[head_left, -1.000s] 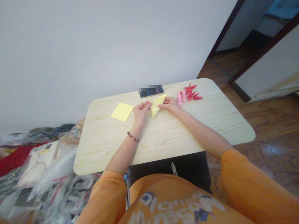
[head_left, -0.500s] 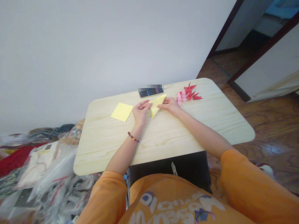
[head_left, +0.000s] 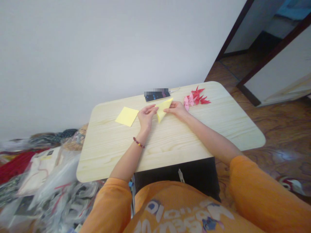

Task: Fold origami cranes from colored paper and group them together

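Observation:
A yellow sheet of paper (head_left: 163, 109), folded into a triangle, is held between my two hands just above the table. My left hand (head_left: 146, 117) pinches its left corner between thumb and fingers. On the other side my right hand (head_left: 178, 109) grips the right edge, thumb in front and fingers behind. One tip of the triangle points down toward me, another up to the right. Flat on the table left of my left hand lies a square of yellow paper (head_left: 127, 116).
Past my right hand sit folded pink paper figures (head_left: 189, 101) and red ones (head_left: 199, 96). A phone (head_left: 157, 95) with a lit screen and a cable lies by the wall. The pale wooden table (head_left: 109, 152) has rounded corners. Plastic-wrapped bundles (head_left: 48, 171) are piled at the left.
My hands and the folded yellow paper stay almost in place. At the lower right, a red and white shoe on the floor has come further into view.

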`<state>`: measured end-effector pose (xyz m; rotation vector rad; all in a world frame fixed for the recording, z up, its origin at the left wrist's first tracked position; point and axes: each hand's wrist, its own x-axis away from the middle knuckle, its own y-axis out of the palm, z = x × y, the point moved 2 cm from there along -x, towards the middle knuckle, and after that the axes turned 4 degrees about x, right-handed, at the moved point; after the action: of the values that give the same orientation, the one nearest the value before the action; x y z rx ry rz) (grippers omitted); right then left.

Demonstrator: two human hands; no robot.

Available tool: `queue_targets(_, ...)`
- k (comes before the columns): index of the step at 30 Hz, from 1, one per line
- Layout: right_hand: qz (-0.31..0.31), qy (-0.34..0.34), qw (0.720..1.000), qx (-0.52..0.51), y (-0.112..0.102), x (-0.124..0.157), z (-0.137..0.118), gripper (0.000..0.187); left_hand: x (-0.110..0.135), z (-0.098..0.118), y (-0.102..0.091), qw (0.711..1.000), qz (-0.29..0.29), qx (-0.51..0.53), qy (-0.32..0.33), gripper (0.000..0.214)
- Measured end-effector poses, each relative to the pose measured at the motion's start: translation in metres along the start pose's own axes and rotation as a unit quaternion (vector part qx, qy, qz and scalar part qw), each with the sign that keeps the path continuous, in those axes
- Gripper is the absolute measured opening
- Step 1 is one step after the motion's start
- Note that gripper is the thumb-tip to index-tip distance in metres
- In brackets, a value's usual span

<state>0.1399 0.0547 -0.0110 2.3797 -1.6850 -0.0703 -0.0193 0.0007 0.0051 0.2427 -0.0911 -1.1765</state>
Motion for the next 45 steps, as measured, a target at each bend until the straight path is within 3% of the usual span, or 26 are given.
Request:
queue_targets(20,-0.027,0.007,0.999,-0.025,0.0027,0.0032,-0.0047,0.051,0.0042,0.0081,0.0017,1.0,-0.017,0.004,0.021,0.029)
queue_targets(45,-0.004,0.0,1.0,-0.026,0.0012,0.0015,-0.0045,0.05,0.0002,0.0012,0.0014,0.999,-0.014,0.014,0.026,0.027)
